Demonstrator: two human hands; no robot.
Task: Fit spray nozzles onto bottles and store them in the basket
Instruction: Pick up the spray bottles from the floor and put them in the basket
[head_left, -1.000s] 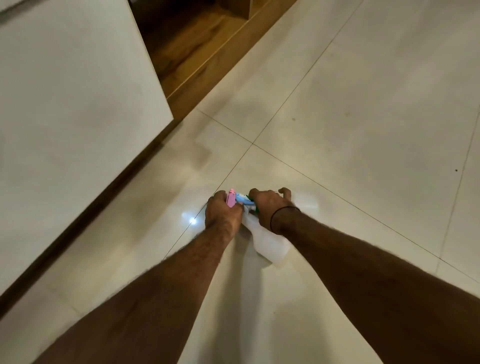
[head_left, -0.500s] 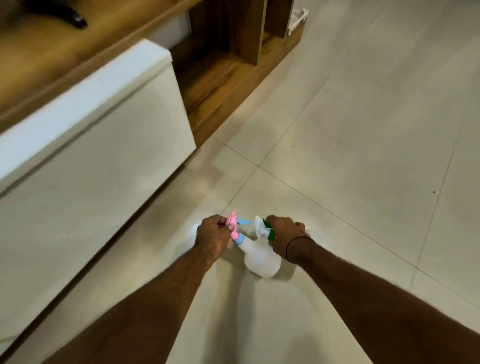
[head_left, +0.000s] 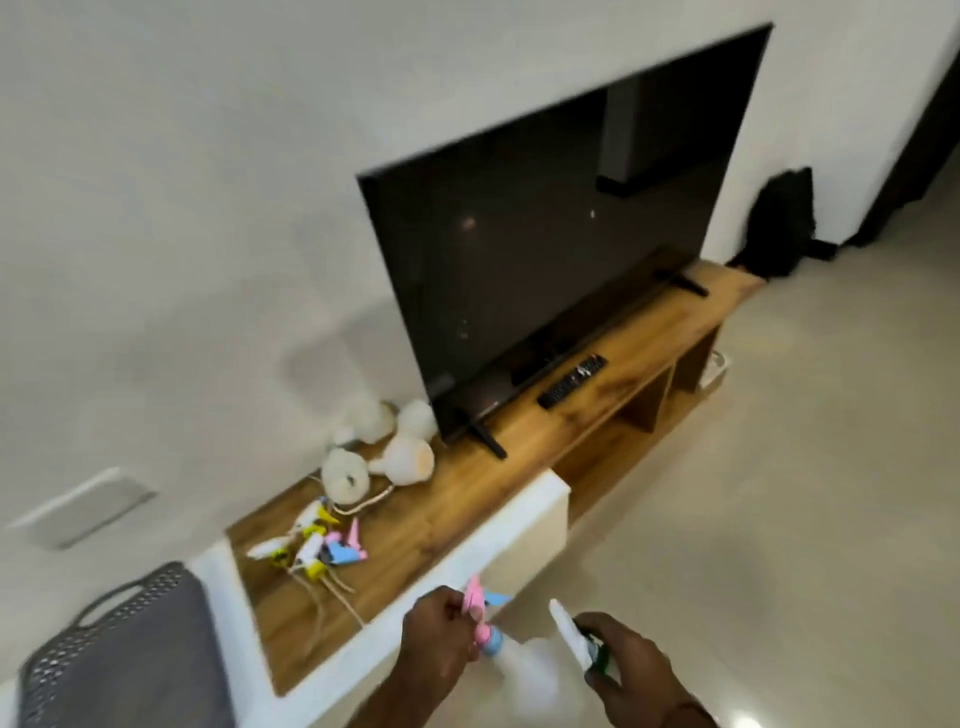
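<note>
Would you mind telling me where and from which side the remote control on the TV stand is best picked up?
Grip the remote control across its narrow width, near the middle, coming down from above on the room side. It lies flat on the wooden TV stand, long and slim, with the television close behind it, so the front approach looks clearest.

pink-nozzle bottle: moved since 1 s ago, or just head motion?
Yes. The left hand has lifted the pink-nozzle bottle from floor level, below the white cabinet front, to about level with the cabinet's top edge.
</note>
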